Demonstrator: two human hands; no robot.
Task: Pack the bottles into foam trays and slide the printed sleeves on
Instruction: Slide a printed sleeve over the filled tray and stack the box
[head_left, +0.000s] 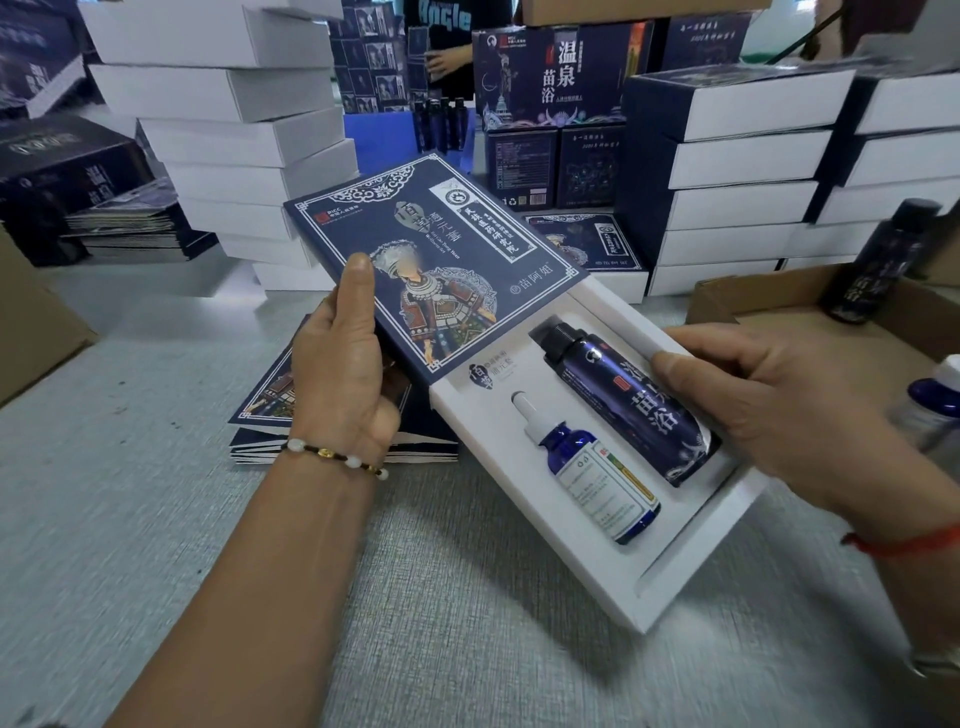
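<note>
Foam tray (670, 587) half inside printed sleeve (415, 234), right grip (769, 405) clasping tray, left grip (343, 364) clasping sleeve

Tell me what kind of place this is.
Probably a packing workshop for boxed gift sets. Stacks of white boxes crowd the table, flat printed sleeves lie piled, and the left hand slides a printed sleeve over a tray of bottles.

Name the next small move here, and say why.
Probably push the tray further into the printed sleeve: both bottles, the dropper bottle and dark bottle, are seated, the left hand grips the sleeve, the right hand holds the tray, still mostly exposed.
</note>
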